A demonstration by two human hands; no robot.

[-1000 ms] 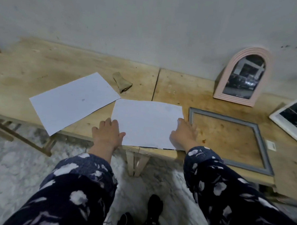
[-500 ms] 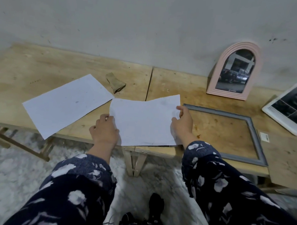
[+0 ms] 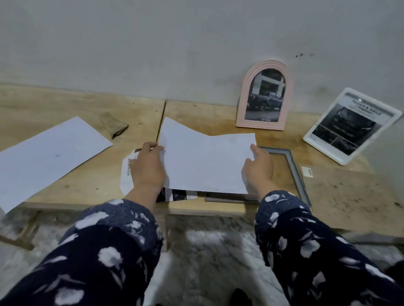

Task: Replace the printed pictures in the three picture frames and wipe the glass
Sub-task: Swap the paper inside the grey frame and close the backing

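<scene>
Your left hand (image 3: 147,167) grips the left edge of a white sheet (image 3: 207,162), and your right hand (image 3: 258,169) pinches its right edge; the fingers behind the paper are hidden, so you can't see how they curl there. The sheet is lifted off the table (image 3: 48,106), blank side toward you, and sags in the middle of its top edge.

Under it lies a printed picture (image 3: 127,172). You see only a white left margin with the word "ADVANCED" and a dark strip at the near edge; the rest is covered by the sheet and your left hand.

The grey frame (image 3: 295,170) lies flat just right of your right hand. Its left side is hidden behind the sheet and your sleeve (image 3: 284,216), and whether glass sits in it can't be told.

A pink arched frame (image 3: 265,95) stands against the wall (image 3: 178,47) with a dark vehicle photo inside. A white frame (image 3: 350,125) leans at the far right; its heading is too blurred to read with certainty.

A 2nd white sheet (image 3: 45,157) lies to the left, its near corner overhanging the table edge. A folded brown cloth (image 3: 113,124) lies behind it. A small tag (image 3: 307,172) sits right of the grey frame.
</scene>
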